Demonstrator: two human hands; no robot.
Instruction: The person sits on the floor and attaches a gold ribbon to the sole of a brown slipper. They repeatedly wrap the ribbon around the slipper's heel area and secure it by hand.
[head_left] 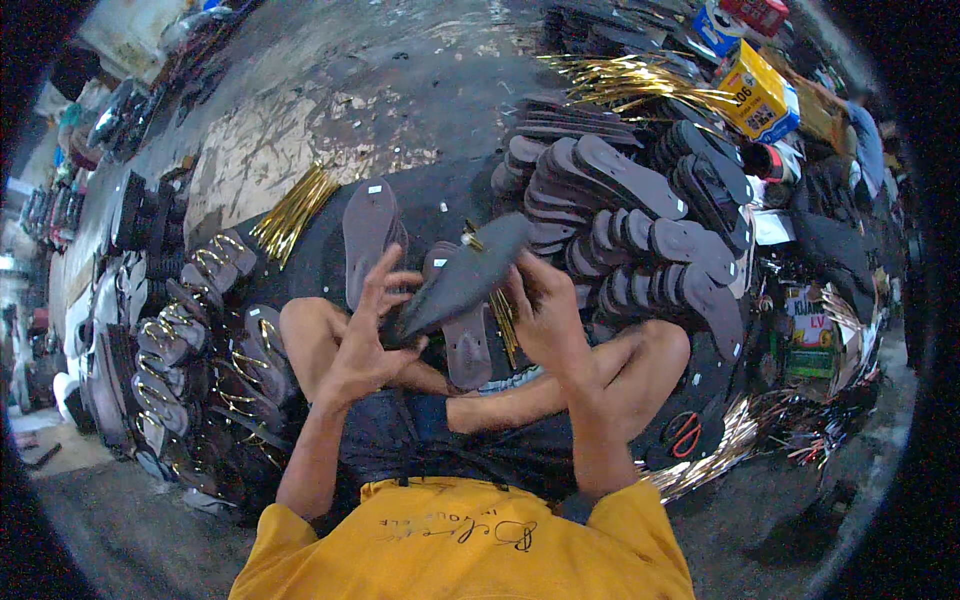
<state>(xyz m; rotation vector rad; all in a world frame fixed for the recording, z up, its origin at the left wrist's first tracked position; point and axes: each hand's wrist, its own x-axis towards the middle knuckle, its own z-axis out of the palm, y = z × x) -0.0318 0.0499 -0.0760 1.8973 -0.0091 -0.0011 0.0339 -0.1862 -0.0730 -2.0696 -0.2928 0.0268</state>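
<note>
In front of my crossed legs a dark sandal sole [466,278] is held tilted, with a short gold strap piece sticking out near its upper end. My right hand [545,308] grips its right edge, thumb and fingers pressed against it. Around its lower left end my left hand [368,332] is spread, fingers and thumb apart; whether it touches the sole I cannot tell. Beneath lies another brown sole [467,352], partly covered, with several gold strips [506,328] beside it. A further brown sole with a white sticker [370,225] rests beyond my left hand.
Stacks of brown soles [610,180] stand at the far right. Sandals with gold straps [165,365] are piled at left. Gold strips lie in a bundle [295,215] and a larger heap [640,85]. Red-handled scissors [686,434] and a yellow box [757,92] are to the right.
</note>
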